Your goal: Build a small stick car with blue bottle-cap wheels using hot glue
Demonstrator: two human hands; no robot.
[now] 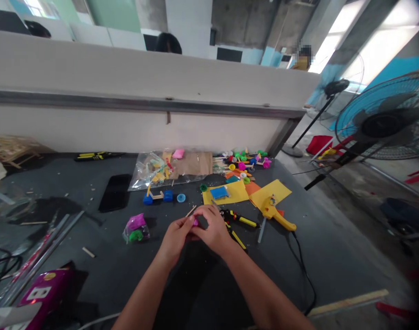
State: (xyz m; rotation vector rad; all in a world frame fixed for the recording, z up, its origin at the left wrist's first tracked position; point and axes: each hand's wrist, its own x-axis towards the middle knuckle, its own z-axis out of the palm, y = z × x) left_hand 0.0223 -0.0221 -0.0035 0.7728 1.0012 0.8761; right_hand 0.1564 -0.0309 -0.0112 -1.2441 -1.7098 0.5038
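Observation:
My left hand (177, 236) and my right hand (213, 230) meet above the middle of the dark table. Their fingers close together around a small magenta lump (195, 222) that looks like modelling clay, mostly covered by the fingertips. A thin wooden stick (191, 211) sticks up by my left fingertips; whether it is joined to the lump I cannot tell. Just beyond my right hand lie yellow-and-black pliers (242, 219). To the left rests a clear bag (136, 229) of magenta and green clay. Behind my hands are a blue disc (181, 198) and a blue-ended wooden piece (157, 196).
A yellow glue gun (276, 214) with a cord lies right, near yellow sheets (226, 192). Colourful small parts (247, 162) and a plastic bag (161, 170) are at the back. A phone (115, 192) and a purple box (46, 288) are left. A fan (383, 123) stands right.

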